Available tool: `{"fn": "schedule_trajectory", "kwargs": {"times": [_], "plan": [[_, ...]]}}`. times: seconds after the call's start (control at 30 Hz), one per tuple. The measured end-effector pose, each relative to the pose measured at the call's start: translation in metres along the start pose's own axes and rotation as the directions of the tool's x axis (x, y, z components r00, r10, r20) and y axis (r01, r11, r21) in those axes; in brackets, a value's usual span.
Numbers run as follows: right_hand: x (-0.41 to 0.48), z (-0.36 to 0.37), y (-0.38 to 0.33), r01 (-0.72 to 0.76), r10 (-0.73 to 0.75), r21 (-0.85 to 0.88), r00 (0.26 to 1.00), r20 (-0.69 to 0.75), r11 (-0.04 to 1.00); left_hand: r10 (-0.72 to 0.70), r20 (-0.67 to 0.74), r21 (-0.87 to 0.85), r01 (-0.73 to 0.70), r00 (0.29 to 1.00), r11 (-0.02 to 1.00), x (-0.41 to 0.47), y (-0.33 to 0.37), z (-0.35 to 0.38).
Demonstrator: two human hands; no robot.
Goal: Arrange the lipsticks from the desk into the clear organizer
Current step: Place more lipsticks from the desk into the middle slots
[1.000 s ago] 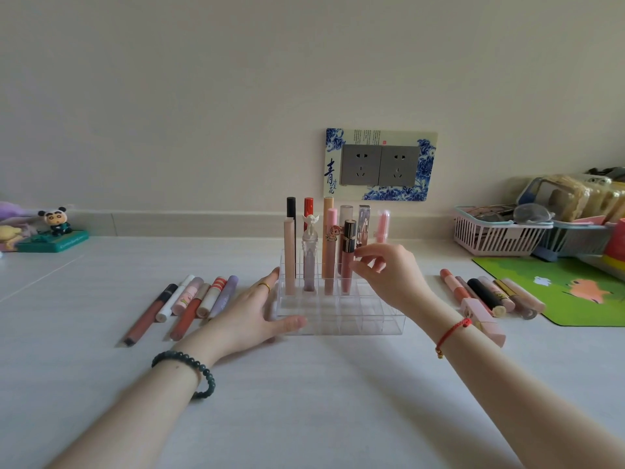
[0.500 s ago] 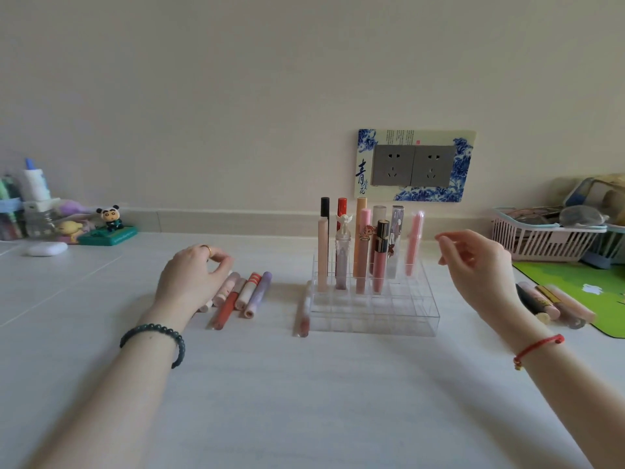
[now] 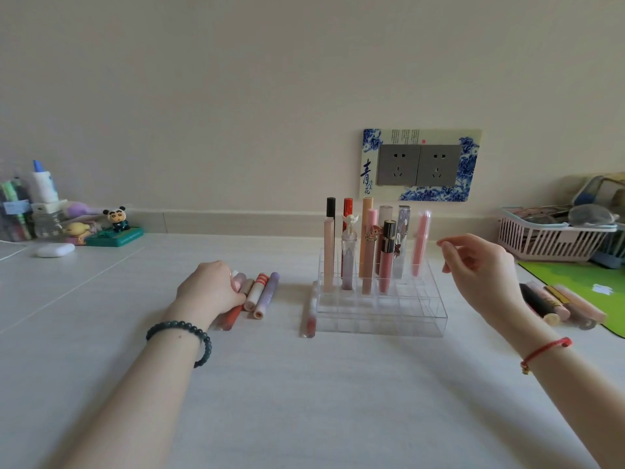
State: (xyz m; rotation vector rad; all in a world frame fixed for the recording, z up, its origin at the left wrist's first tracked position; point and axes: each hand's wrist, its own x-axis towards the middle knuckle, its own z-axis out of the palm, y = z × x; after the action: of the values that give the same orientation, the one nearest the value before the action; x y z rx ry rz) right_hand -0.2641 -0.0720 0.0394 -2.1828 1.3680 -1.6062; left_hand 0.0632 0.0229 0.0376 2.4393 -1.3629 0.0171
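The clear organizer (image 3: pixel 378 319) stands mid-desk with several lipsticks (image 3: pixel 385 262) upright in its back rows; its front cells hold nothing. One reddish tube (image 3: pixel 309 316) lies against its left wall. My left hand (image 3: pixel 209 289) rests on the left pile of lipsticks (image 3: pixel 263 294), fingers curled around a pale pink tube (image 3: pixel 239 278). To the right of the organizer, my right hand (image 3: pixel 480 269) hovers above the desk with fingers loosely apart and nothing in them. Behind it lies another pile of lipsticks (image 3: pixel 558 302).
A pink basket (image 3: pixel 548 242) and a green mat (image 3: pixel 588 282) sit at the right. A panda figure (image 3: pixel 116 220), a white case (image 3: pixel 55 249) and bottles (image 3: pixel 40 191) stand at the far left. A wall socket (image 3: pixel 419 165) is behind the organizer.
My left hand left the organizer, went to the left pile and lowered onto a tube. My right hand let go of the pink lipstick in the organizer and drew back to the right.
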Motion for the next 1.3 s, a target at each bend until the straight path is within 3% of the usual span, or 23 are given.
{"fn": "schedule_trajectory", "kwargs": {"times": [0.33,0.43,0.5,0.53,0.63,0.77,0.87,1.0,1.17,1.3], "plan": [[0.001,-0.001,-0.002,0.007,-0.006,0.017,1.0,-0.016,1.0,0.013,0.058,0.012,-0.013,0.998,1.0,-0.002,0.002,0.0],[0.001,-0.001,-0.003,0.012,-0.011,0.025,0.999,-0.036,1.0,0.027,0.007,-0.104,-0.026,1.0,0.994,-0.002,-0.002,-0.008],[0.0,-0.002,-0.007,0.027,-0.025,0.039,0.998,-0.051,0.999,0.033,0.01,-0.29,-0.028,0.999,0.957,-0.002,-0.005,-0.016],[-0.001,-0.002,-0.01,0.04,-0.037,0.051,0.998,-0.057,0.998,0.041,0.036,-0.442,-0.021,0.999,0.897,-0.003,-0.005,-0.02],[-0.006,-0.001,-0.024,0.093,-0.09,0.094,0.995,-0.04,0.991,0.137,0.114,-0.832,0.019,0.984,0.555,-0.006,-0.003,-0.031],[-0.017,0.002,-0.048,0.146,-0.165,0.198,0.983,0.079,0.969,0.386,0.012,-0.973,-0.078,0.922,0.216,-0.013,0.011,-0.039],[-0.025,0.005,-0.068,0.097,-0.184,0.363,0.959,0.214,0.927,0.498,-0.078,-0.987,-0.136,0.864,0.082,-0.023,0.029,-0.036],[-0.033,0.008,-0.087,0.013,-0.232,0.557,0.917,0.325,0.83,0.608,-0.102,-0.975,-0.199,0.788,0.094,-0.04,0.059,-0.022],[-0.03,0.008,-0.088,-0.016,-0.209,0.628,0.936,0.282,0.778,0.632,-0.098,-0.948,-0.265,0.769,0.175,-0.057,0.086,0.002],[-0.022,0.002,-0.082,-0.018,-0.21,0.61,0.931,0.3,0.792,0.587,-0.154,-0.948,-0.287,0.795,0.14,-0.062,0.096,0.009]]}}
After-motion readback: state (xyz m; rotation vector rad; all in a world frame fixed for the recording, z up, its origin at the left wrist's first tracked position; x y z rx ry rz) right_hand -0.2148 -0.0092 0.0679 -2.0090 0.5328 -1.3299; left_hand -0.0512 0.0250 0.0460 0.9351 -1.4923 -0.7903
